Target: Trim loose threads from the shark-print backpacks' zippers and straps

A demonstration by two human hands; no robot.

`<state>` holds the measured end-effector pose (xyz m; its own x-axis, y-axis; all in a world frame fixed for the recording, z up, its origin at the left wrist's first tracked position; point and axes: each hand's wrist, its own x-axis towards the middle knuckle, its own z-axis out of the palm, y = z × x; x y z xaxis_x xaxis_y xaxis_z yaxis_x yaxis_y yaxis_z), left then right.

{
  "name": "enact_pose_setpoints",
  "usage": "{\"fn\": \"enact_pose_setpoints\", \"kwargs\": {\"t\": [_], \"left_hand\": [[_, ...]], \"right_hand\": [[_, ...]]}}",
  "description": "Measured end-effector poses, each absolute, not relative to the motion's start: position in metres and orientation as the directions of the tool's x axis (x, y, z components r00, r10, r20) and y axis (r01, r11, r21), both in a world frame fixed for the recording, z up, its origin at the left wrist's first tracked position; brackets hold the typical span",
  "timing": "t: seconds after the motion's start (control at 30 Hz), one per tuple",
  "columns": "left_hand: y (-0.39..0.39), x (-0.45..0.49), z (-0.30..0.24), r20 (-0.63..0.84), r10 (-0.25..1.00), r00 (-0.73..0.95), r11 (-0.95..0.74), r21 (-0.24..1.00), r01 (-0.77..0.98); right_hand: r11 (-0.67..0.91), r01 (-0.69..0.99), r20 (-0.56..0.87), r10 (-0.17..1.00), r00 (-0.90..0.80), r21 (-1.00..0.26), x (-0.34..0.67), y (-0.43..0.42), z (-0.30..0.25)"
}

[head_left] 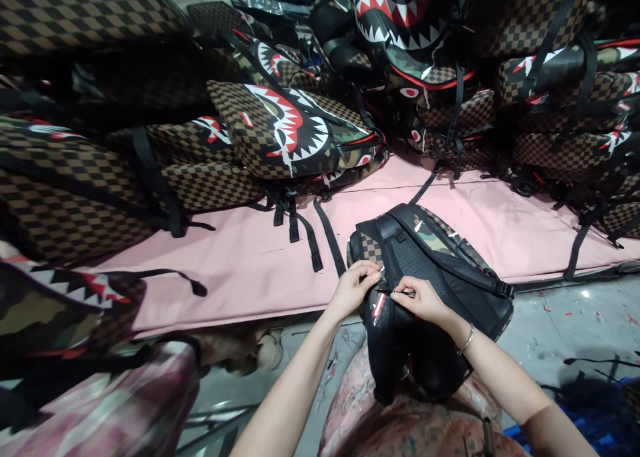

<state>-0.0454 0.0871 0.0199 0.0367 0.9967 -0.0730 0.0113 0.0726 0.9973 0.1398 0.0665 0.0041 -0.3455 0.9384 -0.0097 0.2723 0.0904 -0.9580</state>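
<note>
A black backpack [425, 260] with checkered and camouflage panels lies with its strap side up, partly on the pink table and partly over my lap. My left hand [357, 284] is closed in a pinch at the bag's left side, beside a checkered patch. A small pale, shiny bit shows at its fingertips, too small to name. My right hand [417, 298] is closed on a thin black pointed tool [385, 291], its tip directed at my left fingertips. Just below the tool a red and white label [380, 305] shows on the black fabric.
Checkered backpacks with shark-mouth prints [295, 127] are heaped along the far side of the pink table [240, 264] and at both ends. Loose straps [305, 237] trail over it. At lower left is a person in plaid clothing [135, 404]. Scraps litter the grey floor [575, 317].
</note>
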Motion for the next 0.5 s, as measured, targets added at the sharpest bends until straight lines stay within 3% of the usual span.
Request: {"fn": "enact_pose_setpoints", "kwargs": {"t": [0.2,0.33,0.4,0.5], "left_hand": [[0.069,-0.052,0.01,-0.198,0.962,-0.188,0.116,0.92,-0.375],[0.035,-0.045,0.005,-0.432,0.902,-0.026,0.305,0.677,-0.67],[0.018,-0.037,0.004,-0.465,0.88,0.096,0.413,0.652,-0.636],[0.004,-0.028,0.003,-0.46,0.882,0.101,0.448,0.754,-0.481]], "right_hand": [[0.073,0.25,-0.031,0.921,-0.389,-0.965,0.16,0.098,-0.006],[0.124,0.321,-0.042,0.884,-0.465,-0.939,0.166,0.121,-0.001],[0.166,0.362,-0.051,0.852,-0.521,-0.917,0.165,0.129,0.005],[0.242,0.413,-0.071,0.787,-0.612,-0.878,0.161,0.137,0.015]]}}
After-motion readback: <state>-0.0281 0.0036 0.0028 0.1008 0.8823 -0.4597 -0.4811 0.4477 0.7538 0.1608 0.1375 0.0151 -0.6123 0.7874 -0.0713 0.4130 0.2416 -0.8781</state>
